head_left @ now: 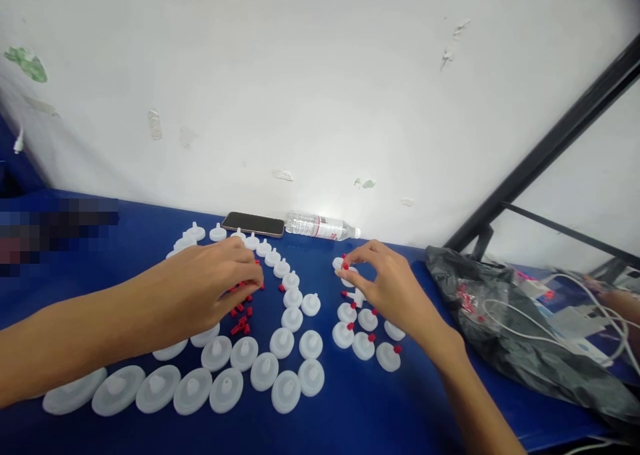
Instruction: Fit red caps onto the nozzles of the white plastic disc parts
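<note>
My left hand (220,275) hangs over a small heap of red caps (241,325). Its fingers are closed in a pinch, and what they may hold is hidden. White round nozzle lids (226,390), each with an upright spout, curve around the heap. On the right, my right hand (385,278) pinches a small red cap (345,266) between thumb and forefinger, at the spout of a white lid. Beneath that hand are several white lids with red caps on their spouts (363,346); one lid (356,298) lies tipped on its side.
A phone (254,224) and a clear plastic bottle (320,226) lie against the white wall. A dark plastic bag (520,348) with red pieces and a white cable (613,312) covers the right of the blue table (375,415). Another person's hand (620,305) shows at far right.
</note>
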Demonstrator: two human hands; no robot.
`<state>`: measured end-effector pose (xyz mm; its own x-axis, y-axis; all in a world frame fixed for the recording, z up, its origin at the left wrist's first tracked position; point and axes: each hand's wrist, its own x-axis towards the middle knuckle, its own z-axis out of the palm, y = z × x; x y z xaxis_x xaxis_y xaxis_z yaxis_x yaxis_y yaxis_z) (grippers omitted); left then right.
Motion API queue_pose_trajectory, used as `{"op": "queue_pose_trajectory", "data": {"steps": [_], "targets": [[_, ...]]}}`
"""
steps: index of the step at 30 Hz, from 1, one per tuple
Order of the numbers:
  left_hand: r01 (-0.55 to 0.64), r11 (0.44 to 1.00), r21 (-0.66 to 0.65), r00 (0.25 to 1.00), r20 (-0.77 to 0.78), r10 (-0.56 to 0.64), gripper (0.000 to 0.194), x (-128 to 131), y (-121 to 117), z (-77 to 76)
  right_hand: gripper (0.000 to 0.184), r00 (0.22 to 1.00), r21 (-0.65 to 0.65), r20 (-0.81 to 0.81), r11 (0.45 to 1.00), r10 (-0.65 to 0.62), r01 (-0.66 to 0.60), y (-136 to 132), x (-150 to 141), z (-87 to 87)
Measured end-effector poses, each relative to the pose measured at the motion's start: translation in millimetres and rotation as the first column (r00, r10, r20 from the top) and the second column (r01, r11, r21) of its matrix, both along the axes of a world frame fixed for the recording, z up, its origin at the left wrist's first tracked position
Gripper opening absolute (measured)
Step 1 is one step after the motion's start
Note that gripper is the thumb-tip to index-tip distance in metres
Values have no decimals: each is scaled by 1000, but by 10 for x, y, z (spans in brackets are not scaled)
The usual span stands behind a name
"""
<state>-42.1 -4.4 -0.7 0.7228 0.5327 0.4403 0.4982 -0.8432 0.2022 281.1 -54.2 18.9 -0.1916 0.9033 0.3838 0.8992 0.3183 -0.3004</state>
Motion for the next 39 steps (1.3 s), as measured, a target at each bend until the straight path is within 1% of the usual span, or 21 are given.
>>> {"op": "queue_pose_trajectory", "data": {"steps": [2, 4, 8, 10, 12, 14, 16, 19, 23, 25, 28, 30, 33, 36, 39], "targets": [[15, 998, -59, 1000, -3, -15, 27, -101, -9, -151, 8, 999, -101, 34, 994, 33, -29, 136, 60, 19], [32, 993, -110, 999, -7, -33, 29, -154, -12, -261, 7, 997, -156, 31, 985, 76, -70, 243, 62, -1], [55, 985, -161, 998, -16, -59, 25, -167, -24, -360, 10, 994, -159, 17, 982, 104, -100, 337, 1, -129], [56, 983, -176, 998, -32, -63, 21, -168, -41, -385, 17, 996, -127, 20, 988, 89, -86, 317, -6, -178], [59, 984, -167, 997, -45, -68, 16, -178, -62, -414, 24, 996, -98, 10, 991, 89, -88, 259, 11, -186], [52, 988, -145, 996, -65, -62, 13, -192, -81, -448, 26, 990, -112, -18, 984, 137, -139, 183, 37, -162], [34, 992, -118, 995, -87, -44, 16, -199, -96, -480, 28, 977, -152, -48, 965, 208, -213, 116, 52, -139], [11, 997, -77, 993, -117, -20, 17, -185, -116, -515, 25, 960, -194, -65, 940, 272, -280, 73, 26, -158], [22, 997, -69, 992, -122, -30, 17, -148, -150, -525, 9, 945, -209, -74, 922, 319, -327, 94, -58, -240], [25, 996, -86, 995, -97, -33, 17, -137, -173, -505, 12, 937, -199, -95, 916, 335, -348, 99, -80, -258], [7, 994, -106, 998, -58, -13, 16, -134, -208, -454, 9, 931, -154, -156, 923, 329, -352, 87, -81, -253], [-27, 993, -112, 999, -45, 22, 19, -142, -227, -420, 6, 941, -135, -180, 940, 287, -313, 79, -81, -250], [-59, 992, -111, 998, -26, 56, 20, -158, -243, -380, 14, 961, -146, -149, 956, 231, -253, 95, -102, -275], [-33, 994, -104, 999, 20, 35, 19, -159, -252, -345, 7, 963, -153, -105, 953, 247, -261, 130, -131, -309], [10, 999, -52, 993, 114, -4, 19, -134, -273, -316, 10, 954, -133, -136, 949, 269, -287, 130, -150, -303]]}}
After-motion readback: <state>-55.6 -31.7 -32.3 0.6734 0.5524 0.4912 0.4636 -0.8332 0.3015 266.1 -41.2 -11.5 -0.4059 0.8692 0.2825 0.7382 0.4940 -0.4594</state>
